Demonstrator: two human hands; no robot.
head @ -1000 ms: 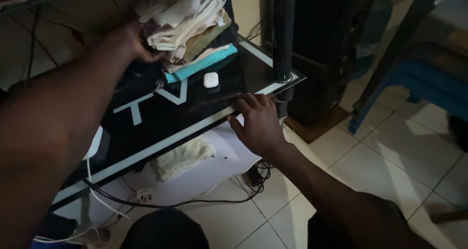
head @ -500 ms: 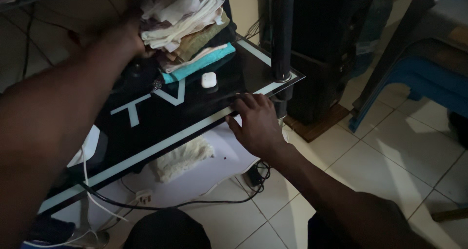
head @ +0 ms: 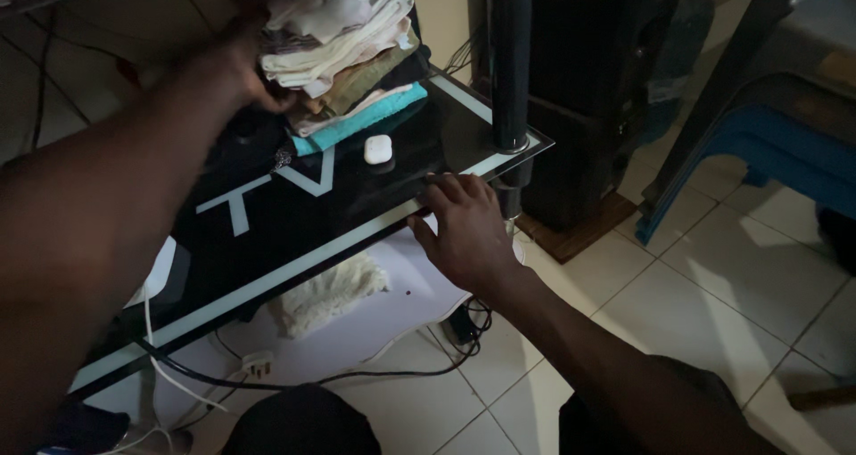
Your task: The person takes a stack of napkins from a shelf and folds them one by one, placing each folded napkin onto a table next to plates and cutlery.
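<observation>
Nearest us, our right hand (head: pixel 464 232) lay flat and unclenched on the front edge of the black glass bench (head: pixel 294 214), fingers over the pale border, holding nothing. Below it, on the lower shelf (head: pixel 392 308), lay a cream rag (head: pixel 325 295), with a dark cable (head: pixel 312 379) and a white plug (head: pixel 259 363) trailing toward the tiled floor (head: pixel 713 286).

Further in, a small white earbud case (head: pixel 378 148) sat alone on the glass, just in front of the pile of folded cloths (head: pixel 343 54). The pile stood at the back of the bench, a teal towel (head: pixel 357 121) at its bottom, beside the black post (head: pixel 510 63).

Our left hand (head: pixel 236 72) reached to the left side of that pile and pressed against it; in the dim, blurred view we could not tell whether the fingers had closed on the cloths. We judged the work to be at the gripping of the pile, steadied from the front edge. The next move would call for a firm hold under the lowest cloth, keeping the loose layers together and clear of the earbud case.
</observation>
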